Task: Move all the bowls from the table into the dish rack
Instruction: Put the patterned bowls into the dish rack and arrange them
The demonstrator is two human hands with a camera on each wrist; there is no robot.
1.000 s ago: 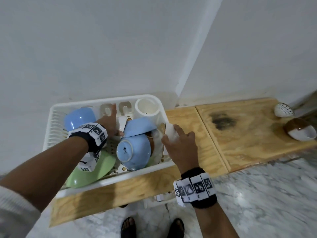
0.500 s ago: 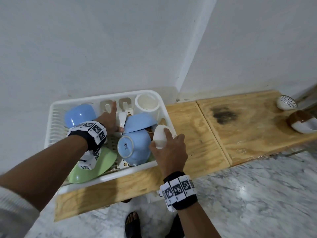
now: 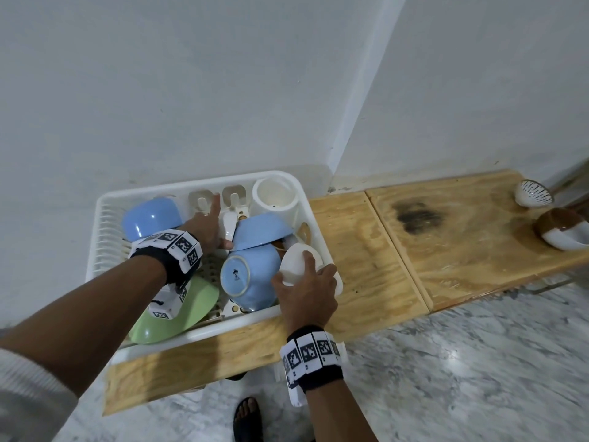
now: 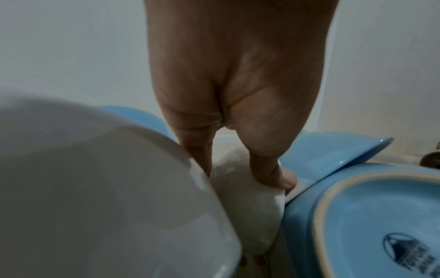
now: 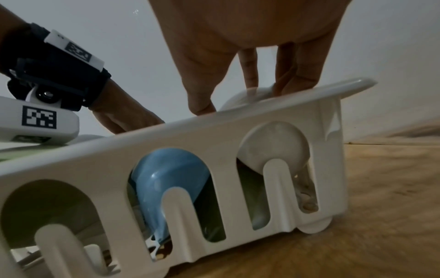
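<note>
My right hand (image 3: 306,291) gripped a white bowl (image 3: 298,264) into the dish rack (image 3: 204,330); left hand (image 3: 207,229) pinched another; two bowls (image 3: 534,193) waited on the worktop (image 3: 366,250).

White cutlery cup (image 3: 274,199) stands upright in rack's far corner (beside two hook slots). Grey-veined marble floor (image 3: 462,378) below; sandalled foot (image 3: 248,419) visible.

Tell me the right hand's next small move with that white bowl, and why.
Probably let go and lift clear. The right hand holds the white bowl already inside the dish rack, wedged beside the blue bowl; two bowls wait on the table.
</note>
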